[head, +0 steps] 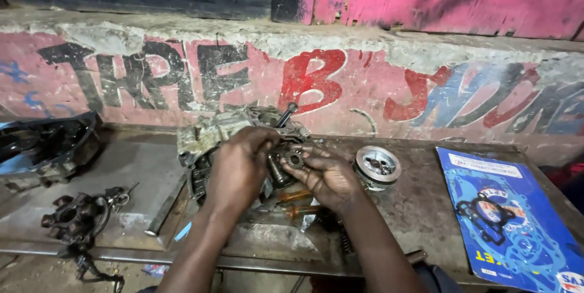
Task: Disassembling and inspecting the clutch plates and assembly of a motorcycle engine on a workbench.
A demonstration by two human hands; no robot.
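Left hand curled over engine case, steadying it on bench. Right hand beside case pinches small gear, holding it at shaft. Clutch drum right of case; blue gasket pack further right.

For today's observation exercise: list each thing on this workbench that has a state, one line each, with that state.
Engine case: opened, lying on the bench.
Small gear: held at the right hand's fingertips, against the case.
Left hand: resting on the case.
Round clutch part: off the engine, lying apart.
Gasket pack: lying flat; sealed or not, cannot tell.
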